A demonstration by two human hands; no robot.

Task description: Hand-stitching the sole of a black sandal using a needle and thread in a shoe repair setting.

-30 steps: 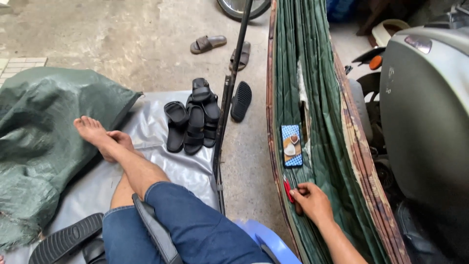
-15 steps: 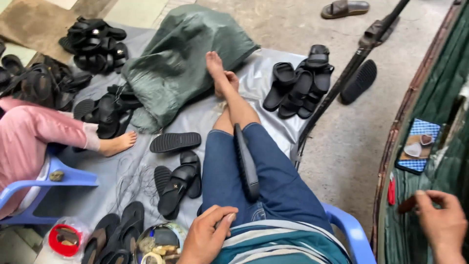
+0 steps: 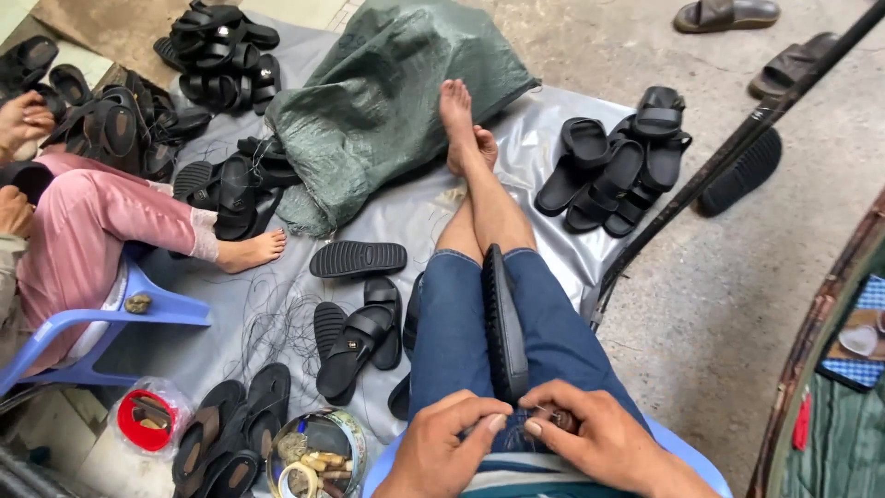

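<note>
A black sandal sole (image 3: 505, 323) lies on edge along my lap, between my thighs in blue jeans. My left hand (image 3: 444, 444) rests at its near end, thumb and fingers pinched together against the sole. My right hand (image 3: 595, 433) is right beside it, fingers curled around a small dark object (image 3: 560, 420) that I cannot make out, fingertips touching the left hand's. Both hands meet over the sole's near end.
Black sandals (image 3: 355, 337) lie scattered on a grey tarp (image 3: 415, 217), with more piles at right (image 3: 618, 166) and far left (image 3: 217, 41). A green sack (image 3: 387, 92) sits ahead. A person in pink (image 3: 92, 231) sits on a blue chair at left. A round tin (image 3: 318, 452) stands near my knee.
My view swung left from the hammock to my lap. My right hand left the hammock and joined the left hand at the sole's near end.
</note>
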